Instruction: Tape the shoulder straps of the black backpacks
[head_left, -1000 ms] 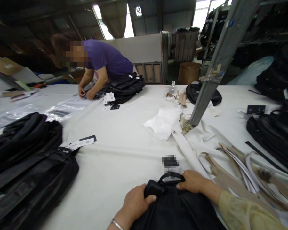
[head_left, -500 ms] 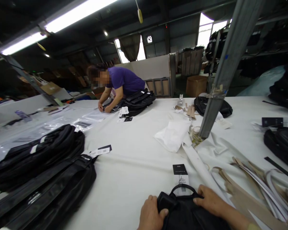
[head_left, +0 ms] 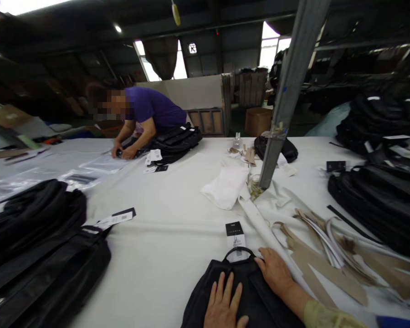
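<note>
A black backpack (head_left: 241,282) lies at the near edge of the white-covered table, its top loop handle pointing away from me. My left hand (head_left: 223,303) rests flat on the bag's upper face, fingers spread. At the bag's upper right edge, beside the handle, my right hand (head_left: 275,271) grips the fabric, thumb on top; the undersides of its fingers are hidden. A black hang tag (head_left: 233,228) with a white label (head_left: 237,243) below it lies on the table just past the handle.
Stacked black bags stand at left (head_left: 51,255) and right (head_left: 379,200). A metal post (head_left: 282,100) rises through the table beyond a white bag (head_left: 225,184). Beige and white strips (head_left: 324,269) lie at right. A co-worker in purple (head_left: 153,109) handles something across the table.
My left hand has gone from gripping the bag's upper left corner to lying flat on its face. The backpack looks more spread out. The camera view has turned to the right.
</note>
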A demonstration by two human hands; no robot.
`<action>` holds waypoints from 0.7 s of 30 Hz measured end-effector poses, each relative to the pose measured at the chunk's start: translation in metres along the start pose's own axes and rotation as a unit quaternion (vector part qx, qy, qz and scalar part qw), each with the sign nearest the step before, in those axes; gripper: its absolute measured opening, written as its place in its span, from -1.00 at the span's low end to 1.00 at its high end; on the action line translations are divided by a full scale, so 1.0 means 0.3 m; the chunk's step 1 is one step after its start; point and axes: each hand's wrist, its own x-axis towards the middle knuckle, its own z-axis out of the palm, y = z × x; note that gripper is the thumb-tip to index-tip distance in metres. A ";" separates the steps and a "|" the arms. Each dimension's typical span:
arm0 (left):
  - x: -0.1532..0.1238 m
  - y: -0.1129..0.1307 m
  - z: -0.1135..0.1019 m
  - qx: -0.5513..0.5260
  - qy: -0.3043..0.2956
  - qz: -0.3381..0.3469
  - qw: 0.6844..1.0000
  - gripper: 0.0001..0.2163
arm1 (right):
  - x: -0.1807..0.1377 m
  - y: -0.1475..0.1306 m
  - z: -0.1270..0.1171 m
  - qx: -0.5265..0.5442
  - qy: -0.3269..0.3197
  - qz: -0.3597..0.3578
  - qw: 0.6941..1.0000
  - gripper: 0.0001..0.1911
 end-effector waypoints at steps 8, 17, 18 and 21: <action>0.041 0.006 -0.075 -0.005 -0.014 -0.020 1.000 -0.39 | -0.440 0.063 0.028 -0.036 -0.061 -0.170 0.983 -0.12; -0.236 0.264 -0.333 -0.049 -0.038 0.099 0.993 -0.41 | -0.480 -0.070 -0.133 -0.096 -0.073 -0.116 0.986 -0.31; -0.334 0.314 -0.307 -0.062 -0.032 0.149 0.986 -0.38 | -0.490 -0.084 -0.155 -0.101 -0.065 -0.124 0.985 -0.37; -0.587 0.435 -0.195 -0.066 0.011 0.238 0.969 -0.49 | -0.530 -0.116 -0.196 -0.100 -0.061 -0.133 0.984 -0.51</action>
